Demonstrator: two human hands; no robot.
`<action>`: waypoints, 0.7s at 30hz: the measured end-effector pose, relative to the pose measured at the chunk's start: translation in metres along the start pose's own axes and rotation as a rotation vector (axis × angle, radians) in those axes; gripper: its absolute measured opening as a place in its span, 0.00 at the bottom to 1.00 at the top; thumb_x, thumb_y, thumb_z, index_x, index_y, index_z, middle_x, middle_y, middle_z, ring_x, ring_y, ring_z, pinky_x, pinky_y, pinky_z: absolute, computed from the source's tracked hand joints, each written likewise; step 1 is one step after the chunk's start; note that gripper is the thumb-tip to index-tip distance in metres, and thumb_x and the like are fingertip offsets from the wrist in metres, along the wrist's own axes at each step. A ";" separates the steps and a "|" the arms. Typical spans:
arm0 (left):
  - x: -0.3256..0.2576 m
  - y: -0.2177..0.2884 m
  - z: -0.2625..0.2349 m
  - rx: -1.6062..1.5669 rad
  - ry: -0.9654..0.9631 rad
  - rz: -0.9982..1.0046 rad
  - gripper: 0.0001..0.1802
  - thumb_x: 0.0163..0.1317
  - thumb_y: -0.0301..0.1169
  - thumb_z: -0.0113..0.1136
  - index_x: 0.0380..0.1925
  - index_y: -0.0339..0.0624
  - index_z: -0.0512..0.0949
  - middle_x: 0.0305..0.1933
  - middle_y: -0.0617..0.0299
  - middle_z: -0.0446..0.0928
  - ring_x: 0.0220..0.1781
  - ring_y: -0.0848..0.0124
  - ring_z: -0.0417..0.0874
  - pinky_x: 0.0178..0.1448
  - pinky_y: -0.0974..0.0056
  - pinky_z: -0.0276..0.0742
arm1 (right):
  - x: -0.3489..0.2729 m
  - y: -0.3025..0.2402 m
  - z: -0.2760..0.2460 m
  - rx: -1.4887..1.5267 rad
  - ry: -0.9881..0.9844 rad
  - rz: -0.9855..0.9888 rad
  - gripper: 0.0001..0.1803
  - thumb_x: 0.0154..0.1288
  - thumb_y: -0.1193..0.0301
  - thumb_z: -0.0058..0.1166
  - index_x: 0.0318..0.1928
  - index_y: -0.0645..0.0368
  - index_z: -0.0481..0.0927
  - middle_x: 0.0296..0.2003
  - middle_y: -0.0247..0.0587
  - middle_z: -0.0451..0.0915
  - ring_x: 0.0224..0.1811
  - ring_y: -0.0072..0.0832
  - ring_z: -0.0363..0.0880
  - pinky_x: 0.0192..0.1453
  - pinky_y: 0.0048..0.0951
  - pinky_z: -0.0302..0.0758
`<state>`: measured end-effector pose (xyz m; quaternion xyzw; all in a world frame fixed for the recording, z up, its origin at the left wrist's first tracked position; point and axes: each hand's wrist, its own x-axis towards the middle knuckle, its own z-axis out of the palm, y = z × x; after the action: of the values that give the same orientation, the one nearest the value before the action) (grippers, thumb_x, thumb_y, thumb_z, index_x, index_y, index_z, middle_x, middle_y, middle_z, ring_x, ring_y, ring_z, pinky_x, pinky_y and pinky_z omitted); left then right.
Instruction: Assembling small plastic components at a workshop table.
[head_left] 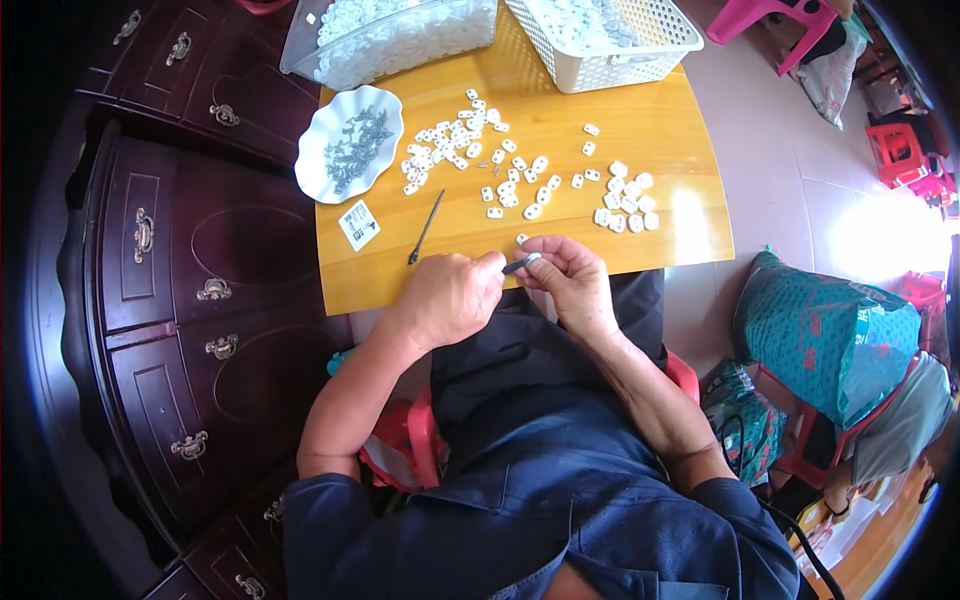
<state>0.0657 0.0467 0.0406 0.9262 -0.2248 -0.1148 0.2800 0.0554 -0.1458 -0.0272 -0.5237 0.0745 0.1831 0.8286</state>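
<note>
My left hand (pixel 452 297) is closed around a thin dark tool (pixel 517 266) whose tip pokes out toward the right. My right hand (pixel 573 279) pinches a small white plastic piece (pixel 533 259) against that tip, both hands meeting at the near edge of the wooden table (pixel 660 130). Several loose white pieces (pixel 470 140) lie scattered across the table's middle, and a tidier cluster of white pieces (pixel 627 200) sits to the right. A second dark pointed tool (pixel 425 228) lies on the table left of my hands.
A white scalloped dish (pixel 312 165) of small metal parts stands at the table's left. A clear bag of white pieces (pixel 390 40) and a white lattice basket (pixel 610 60) sit at the back. A small printed card (pixel 358 224) lies nearby. Dark wooden drawers (pixel 170 300) stand left; bags (pixel 830 340) lie right.
</note>
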 end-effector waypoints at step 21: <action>-0.002 0.022 0.029 0.486 0.287 0.123 0.02 0.61 0.27 0.57 0.32 0.43 0.73 0.18 0.59 0.78 0.21 0.62 0.84 0.25 0.57 0.78 | 0.002 -0.025 0.017 -0.080 0.192 -0.006 0.10 0.72 0.79 0.57 0.50 0.70 0.81 0.43 0.42 0.87 0.42 0.24 0.86 0.49 0.24 0.83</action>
<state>0.0461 0.0181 0.0291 0.9575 -0.2597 0.0919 0.0850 0.0659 -0.1401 0.0009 -0.5717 0.1445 0.1325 0.7967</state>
